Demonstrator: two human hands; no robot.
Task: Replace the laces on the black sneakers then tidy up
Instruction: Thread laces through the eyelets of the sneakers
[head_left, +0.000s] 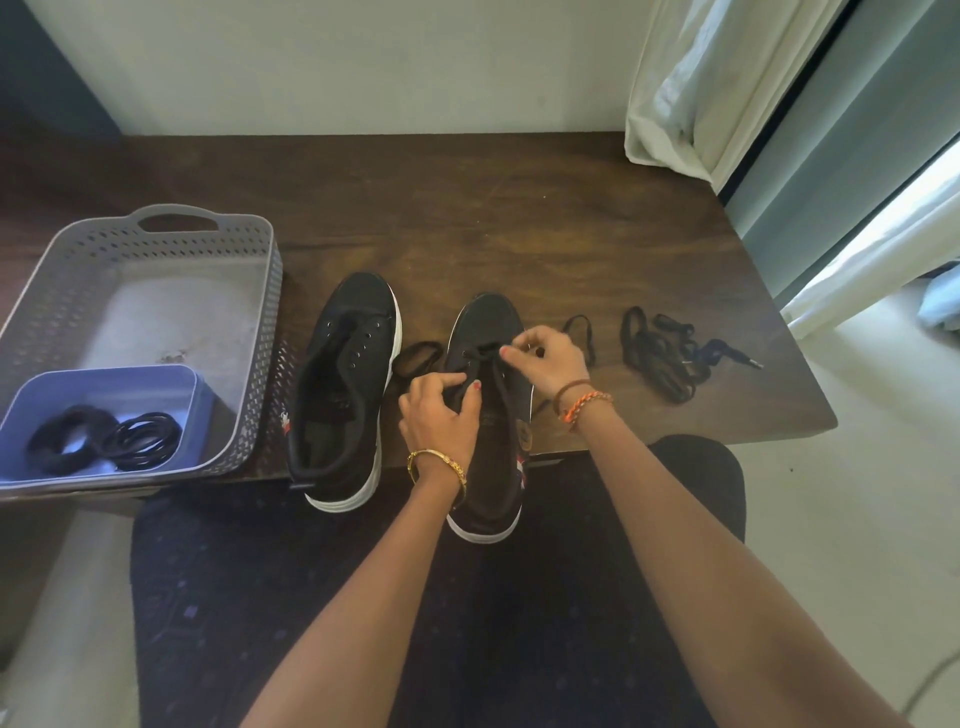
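The right-hand sneaker (491, 415) lies lengthwise on the dark wooden table (519, 218), toe pointing away from the person and heel hanging over the near edge above the lap. A black lace (480, 358) runs through its front eyelets. The left hand (441, 415) pinches the lace on the near left side of the eyelets, fingers curled; the right hand (545, 358) pinches the lace at the upper eyelets, thumb and forefinger together. Just to the left, the second sneaker (340, 389) lies parallel, toe also away, eyelets bare. A loose pile of black laces (670, 353) sits to the right, near the table's right edge. The far half of the table is open. At the left, a grey perforated basket (67, 291) holds a blue tub (104, 384) containing two coiled black laces (104, 441).
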